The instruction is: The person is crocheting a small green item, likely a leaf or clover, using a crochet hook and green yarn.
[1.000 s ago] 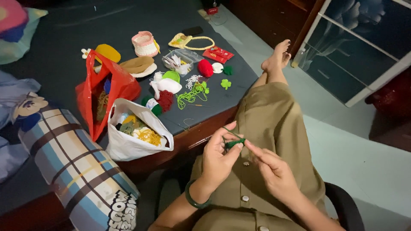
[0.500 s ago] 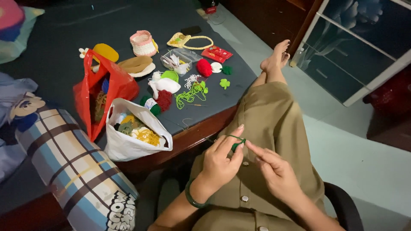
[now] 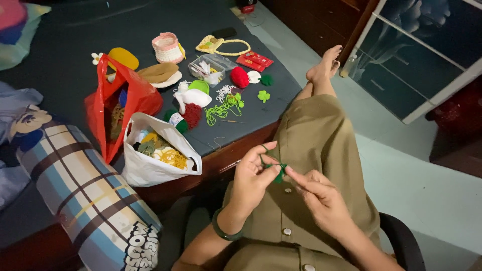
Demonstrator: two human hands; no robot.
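**Small green crochet piece pinched between both hands over the lap**

In the head view, the only one we have, we see both hands raised above the lap, meeting on a small green crochet piece (image 3: 279, 170). Our left hand (image 3: 253, 178) has its fingers closed on the piece from the left, with a strand of green yarn (image 3: 262, 152) looped up over the index finger. Our right hand (image 3: 321, 195) pinches together at the piece's right edge; there may be a hook in that pinch, but it is too thin and dim for us to tell.

We judge the piece to be very light, soft and floppy, with no stiffness of its own, so it is best held by its edge between fingertips, with the yarn kept lightly taut so loops do not slip.

On the dark surface (image 3: 70, 75) well apart from the hands lie a red plastic bag (image 3: 118, 108), a white plastic bag (image 3: 155, 158) of yarn, a tangle of light green yarn (image 3: 223, 108) and a green clover shape (image 3: 263, 96). The bags' contents are mostly hidden, the forearms are cut off at the lower edge, and the stitches themselves are too small to make out.
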